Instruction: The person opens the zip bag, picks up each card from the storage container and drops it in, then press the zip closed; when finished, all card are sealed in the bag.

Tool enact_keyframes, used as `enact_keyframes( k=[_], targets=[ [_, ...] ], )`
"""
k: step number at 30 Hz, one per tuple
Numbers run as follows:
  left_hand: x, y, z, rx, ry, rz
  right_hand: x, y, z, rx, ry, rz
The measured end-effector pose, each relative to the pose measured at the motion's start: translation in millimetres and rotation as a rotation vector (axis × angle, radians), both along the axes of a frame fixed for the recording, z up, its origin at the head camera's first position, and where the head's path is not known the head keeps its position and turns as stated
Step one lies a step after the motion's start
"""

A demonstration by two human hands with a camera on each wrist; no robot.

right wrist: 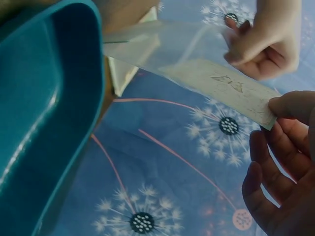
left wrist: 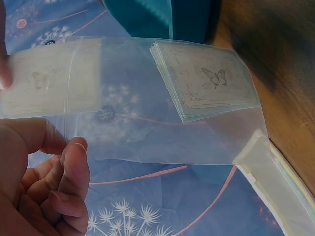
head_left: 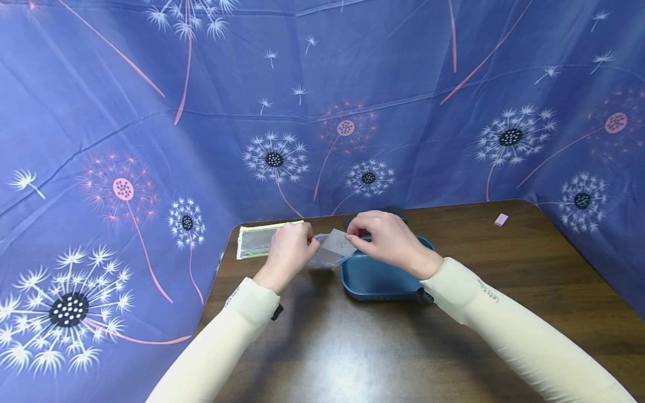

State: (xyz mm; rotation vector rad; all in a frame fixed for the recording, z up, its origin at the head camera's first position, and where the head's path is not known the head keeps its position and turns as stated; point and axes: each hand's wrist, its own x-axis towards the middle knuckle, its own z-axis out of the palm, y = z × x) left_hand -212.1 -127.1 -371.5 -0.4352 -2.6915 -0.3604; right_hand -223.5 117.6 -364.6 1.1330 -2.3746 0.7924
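Observation:
My left hand pinches the open-end edge of a clear plastic bag, held up beside a blue-teal bin. A stack of thin paper cards printed with a butterfly lies inside, near the bag's far end. Between thumb and fingers, my right hand pinches the outer end of another butterfly-printed card. That card lies partly within the bag's mouth, its held end sticking out. In the right wrist view, the left hand grips the bag just above the card.
A flat rectangular case with a pale border lies at the table's back left. Far right on the wooden table sits a small pink block. Something dark stands behind the bin. Blue dandelion-print cloth hangs around the table.

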Motion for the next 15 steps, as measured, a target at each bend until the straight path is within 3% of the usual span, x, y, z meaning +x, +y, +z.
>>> enact_keyframes(
  k=[15],
  targets=[
    [0.5,0.1,0.6,0.011,-0.015,-0.01,-9.6,-21.1,-32.7,0.114,-0.122,-0.017]
  ],
)
